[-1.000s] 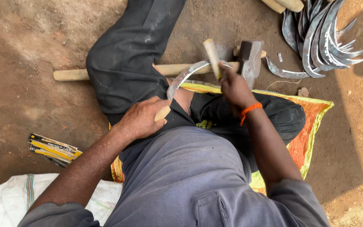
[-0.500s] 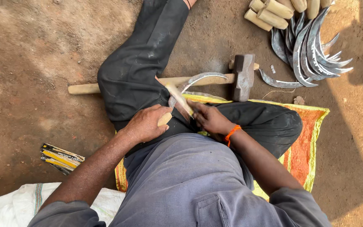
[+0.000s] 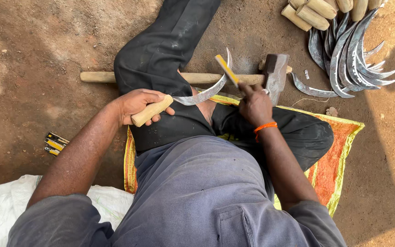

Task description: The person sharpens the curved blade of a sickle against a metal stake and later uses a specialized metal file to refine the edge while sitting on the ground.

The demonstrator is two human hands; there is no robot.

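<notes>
Sickle (image 3: 204, 89) swung up since half-second ago, blade now arcing over knee, tip near hammer (image 3: 275, 77); file (image 3: 227, 70) raised against edge. Left hand (image 3: 136, 105) wrapped tight round wooden handle. Right hand (image 3: 254, 103) fingers pinching file end. Risk: file skids off curved edge, knuckles or thigh meet blade. Sickle pile (image 3: 348, 55) well apart
</notes>
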